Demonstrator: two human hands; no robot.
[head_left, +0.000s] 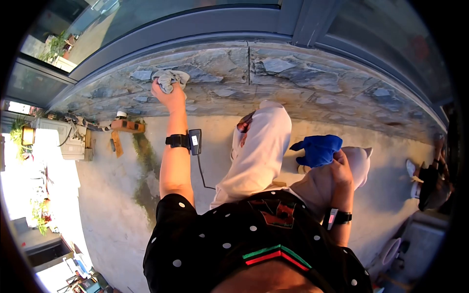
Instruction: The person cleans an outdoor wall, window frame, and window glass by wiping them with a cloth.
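My left hand is stretched forward, its fingers wrapped round a crumpled grey cloth. The cloth is pressed against the rough stone wall below the window frame. Close to my right knee, my right hand grips a bunched blue cloth, which hangs apart from the wall. Part of each cloth is hidden by folds and fingers.
Above the stone runs a grey window frame with glass panes. Left on the concrete floor are bricks and a white cabinet-like box. Another person is at the far right.
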